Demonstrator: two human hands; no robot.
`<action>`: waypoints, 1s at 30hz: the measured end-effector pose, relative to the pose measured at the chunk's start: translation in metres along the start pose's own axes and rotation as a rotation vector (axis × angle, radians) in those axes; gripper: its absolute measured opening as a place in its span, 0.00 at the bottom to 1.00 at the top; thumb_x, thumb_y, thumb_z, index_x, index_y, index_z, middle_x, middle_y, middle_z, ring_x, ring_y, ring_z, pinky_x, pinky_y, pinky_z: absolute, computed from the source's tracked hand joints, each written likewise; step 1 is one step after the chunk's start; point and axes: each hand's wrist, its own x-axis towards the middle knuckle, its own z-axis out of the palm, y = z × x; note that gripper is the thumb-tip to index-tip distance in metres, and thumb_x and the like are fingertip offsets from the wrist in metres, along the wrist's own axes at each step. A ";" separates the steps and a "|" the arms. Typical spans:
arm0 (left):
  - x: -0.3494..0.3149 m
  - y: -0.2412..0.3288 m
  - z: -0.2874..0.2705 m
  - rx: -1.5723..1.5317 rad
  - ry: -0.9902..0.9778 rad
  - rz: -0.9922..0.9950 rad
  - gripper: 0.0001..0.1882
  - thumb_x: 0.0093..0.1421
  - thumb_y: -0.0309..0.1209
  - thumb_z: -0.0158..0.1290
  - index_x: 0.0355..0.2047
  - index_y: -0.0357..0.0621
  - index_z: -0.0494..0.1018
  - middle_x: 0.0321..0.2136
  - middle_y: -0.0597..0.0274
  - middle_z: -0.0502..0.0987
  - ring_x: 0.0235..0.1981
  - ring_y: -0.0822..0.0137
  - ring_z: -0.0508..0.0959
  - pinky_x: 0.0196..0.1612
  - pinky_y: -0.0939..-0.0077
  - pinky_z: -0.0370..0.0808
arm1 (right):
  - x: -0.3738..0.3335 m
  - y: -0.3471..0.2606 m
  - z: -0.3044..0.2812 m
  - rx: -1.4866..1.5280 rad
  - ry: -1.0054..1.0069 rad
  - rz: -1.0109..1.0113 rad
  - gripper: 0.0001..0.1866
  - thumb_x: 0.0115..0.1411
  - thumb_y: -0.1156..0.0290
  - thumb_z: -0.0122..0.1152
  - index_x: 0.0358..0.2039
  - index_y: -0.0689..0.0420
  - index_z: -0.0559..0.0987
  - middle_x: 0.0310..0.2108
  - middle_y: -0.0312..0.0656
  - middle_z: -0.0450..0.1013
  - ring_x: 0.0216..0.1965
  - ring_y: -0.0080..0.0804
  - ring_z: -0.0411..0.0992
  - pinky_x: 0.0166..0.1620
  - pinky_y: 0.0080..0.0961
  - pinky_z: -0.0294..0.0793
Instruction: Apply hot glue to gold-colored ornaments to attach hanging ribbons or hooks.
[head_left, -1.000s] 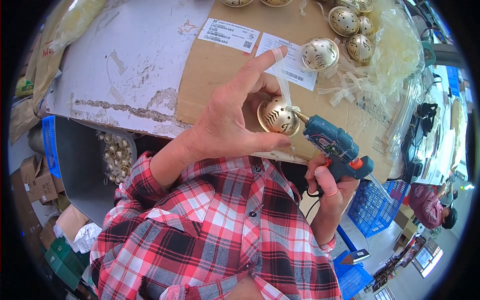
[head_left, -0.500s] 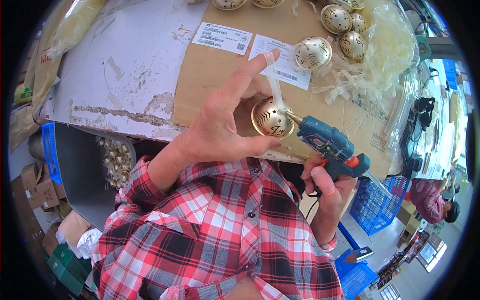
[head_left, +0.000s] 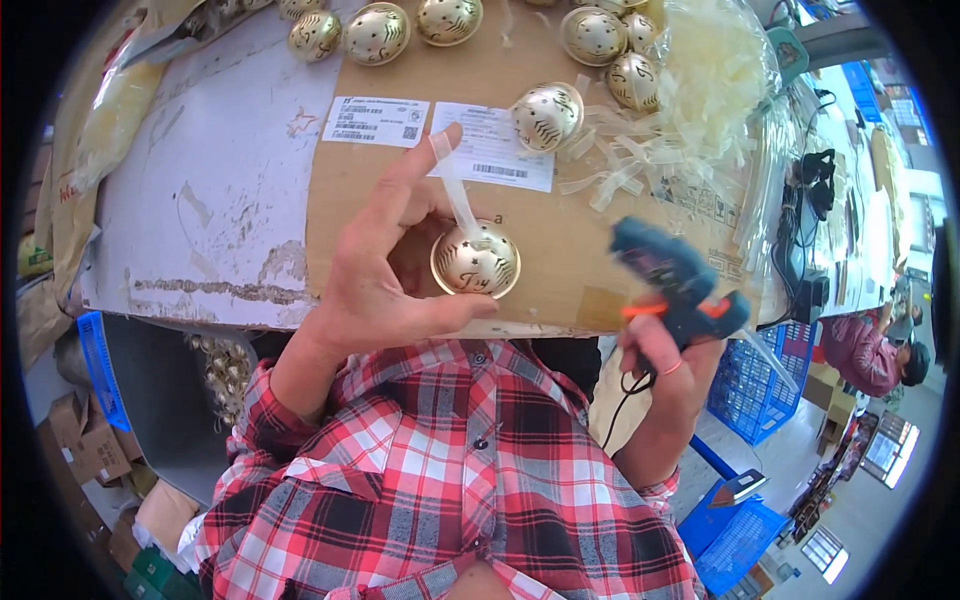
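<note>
My left hand (head_left: 375, 265) curls around a gold jingle bell (head_left: 476, 262) with star cut-outs, thumb at its near edge and other fingers behind it, partly hidden. A translucent ribbon (head_left: 455, 190) runs from the bell's top up to my raised left index finger, looped around its tip. In my right hand (head_left: 672, 370) is a dark teal hot glue gun (head_left: 675, 275) with an orange trigger, blurred, its front end apart from the bell and to its right. A clear glue stick (head_left: 768, 358) sticks out of its back.
Cardboard (head_left: 375, 215) with paper labels covers part of the worn white table (head_left: 225, 225). Another gold bell (head_left: 547, 117) lies beyond my hand, near loose ribbon strips (head_left: 615, 165) and a plastic bag (head_left: 705, 90). Several bells line the far side. A grey bin (head_left: 165, 390) stands lower left.
The glue gun has pulled back to the right, its nozzle no longer at the bell. The left hand still holds bell and ribbon. The whole view has shifted, showing more bells at the far side.
</note>
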 end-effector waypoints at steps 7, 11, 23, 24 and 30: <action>0.005 -0.001 0.006 0.085 -0.059 0.010 0.59 0.41 0.22 0.72 0.67 0.31 0.43 0.66 0.43 0.54 0.52 0.57 0.75 0.53 0.66 0.75 | 0.062 0.005 0.023 0.206 0.081 -0.417 0.15 0.49 0.79 0.63 0.39 0.62 0.72 0.43 0.50 0.71 0.41 0.39 0.75 0.45 0.38 0.75; 0.002 -0.002 0.005 0.074 -0.067 0.043 0.59 0.41 0.22 0.72 0.67 0.30 0.43 0.64 0.42 0.56 0.52 0.57 0.75 0.54 0.65 0.74 | 0.077 -0.003 0.030 0.059 0.061 -0.407 0.15 0.51 0.82 0.61 0.40 0.63 0.71 0.49 0.51 0.69 0.49 0.46 0.73 0.52 0.48 0.74; 0.000 -0.002 0.007 0.050 -0.053 0.047 0.60 0.41 0.26 0.73 0.66 0.27 0.43 0.64 0.38 0.56 0.51 0.57 0.75 0.55 0.65 0.72 | 0.084 0.011 0.021 0.231 0.113 -0.553 0.14 0.51 0.81 0.61 0.39 0.61 0.72 0.52 0.55 0.68 0.54 0.47 0.70 0.58 0.43 0.68; 0.000 -0.001 0.007 0.060 -0.041 0.028 0.60 0.41 0.26 0.72 0.66 0.26 0.43 0.61 0.38 0.60 0.51 0.58 0.76 0.54 0.66 0.73 | 0.082 0.000 0.025 0.164 0.095 -0.471 0.14 0.51 0.80 0.60 0.40 0.62 0.72 0.54 0.55 0.67 0.58 0.48 0.66 0.61 0.43 0.65; -0.003 -0.001 0.001 -0.032 -0.026 0.015 0.56 0.42 0.24 0.71 0.65 0.28 0.46 0.66 0.40 0.54 0.50 0.60 0.76 0.51 0.68 0.76 | 0.062 -0.003 0.019 0.279 -0.088 -0.350 0.16 0.51 0.78 0.59 0.41 0.64 0.71 0.52 0.56 0.67 0.57 0.51 0.67 0.54 0.53 0.72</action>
